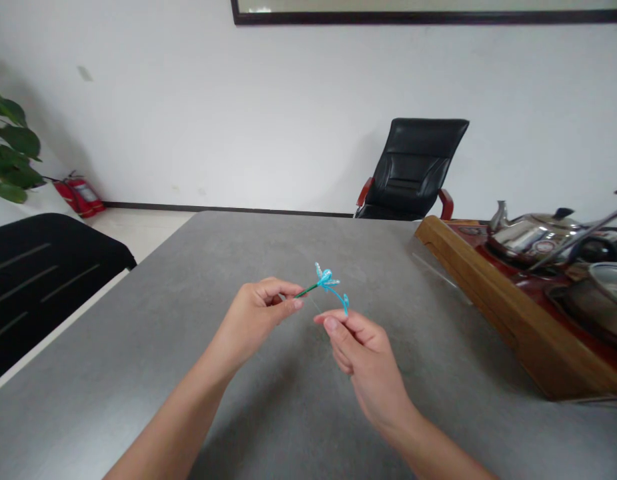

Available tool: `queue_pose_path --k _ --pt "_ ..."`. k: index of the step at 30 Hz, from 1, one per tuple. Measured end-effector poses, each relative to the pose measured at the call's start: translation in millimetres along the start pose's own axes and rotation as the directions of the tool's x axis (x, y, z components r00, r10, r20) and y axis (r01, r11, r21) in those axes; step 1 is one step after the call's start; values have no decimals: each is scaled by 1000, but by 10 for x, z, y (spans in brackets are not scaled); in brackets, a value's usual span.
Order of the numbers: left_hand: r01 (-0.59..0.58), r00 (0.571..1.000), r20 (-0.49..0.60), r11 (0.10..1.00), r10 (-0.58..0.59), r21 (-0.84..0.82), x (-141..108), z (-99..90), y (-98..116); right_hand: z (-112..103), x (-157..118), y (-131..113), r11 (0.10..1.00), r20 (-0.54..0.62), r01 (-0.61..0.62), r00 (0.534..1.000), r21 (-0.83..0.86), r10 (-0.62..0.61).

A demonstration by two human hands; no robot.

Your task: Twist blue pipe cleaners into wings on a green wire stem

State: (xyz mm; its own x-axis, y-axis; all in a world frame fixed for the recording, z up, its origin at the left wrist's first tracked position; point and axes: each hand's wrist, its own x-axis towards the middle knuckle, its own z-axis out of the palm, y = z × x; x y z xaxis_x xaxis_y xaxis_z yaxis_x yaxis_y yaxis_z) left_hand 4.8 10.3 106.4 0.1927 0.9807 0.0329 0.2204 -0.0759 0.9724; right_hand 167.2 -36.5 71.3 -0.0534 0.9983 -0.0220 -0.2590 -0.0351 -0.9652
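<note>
Above the grey table (188, 320), a small light-blue beaded flower (327, 277) on a green stem points up and to the right. My left hand (253, 310) pinches the stem between thumb and fingers. A curved blue tendril (341, 297) reaches from the blossom down to the index finger of my right hand (363, 353). Thumb and index finger of that hand are pressed together on a fine, pale thread (315, 305) that runs up towards the stem. How the thread meets the stem is too fine to make out.
At the right stands a wooden tea tray (488, 313) with a metal kettle (535, 230) and a metal pot (603, 293). A black chair (421, 167) is behind the table, another black chair (53, 280) at the left. A red fire extinguisher bag (81, 195) lies near a plant (13, 143).
</note>
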Motion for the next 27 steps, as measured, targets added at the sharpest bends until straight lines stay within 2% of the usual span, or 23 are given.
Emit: queue_pose_path --k 7,13,20,27 --pt "-32 999 26 998 31 54 10 -49 -35 18 -35 11 980 12 -134 991 148 134" --pt "-89 995 57 990 83 107 -15 -68 -11 37 -106 -45 912 94 -269 963 309 252" --pt "-64 994 91 990 53 124 -48 -67 35 60 -173 -89 878 172 -307 950 367 260" --pt "15 994 107 1000 -18 21 -65 -58 109 19 -144 -54 879 182 -335 940 339 288"
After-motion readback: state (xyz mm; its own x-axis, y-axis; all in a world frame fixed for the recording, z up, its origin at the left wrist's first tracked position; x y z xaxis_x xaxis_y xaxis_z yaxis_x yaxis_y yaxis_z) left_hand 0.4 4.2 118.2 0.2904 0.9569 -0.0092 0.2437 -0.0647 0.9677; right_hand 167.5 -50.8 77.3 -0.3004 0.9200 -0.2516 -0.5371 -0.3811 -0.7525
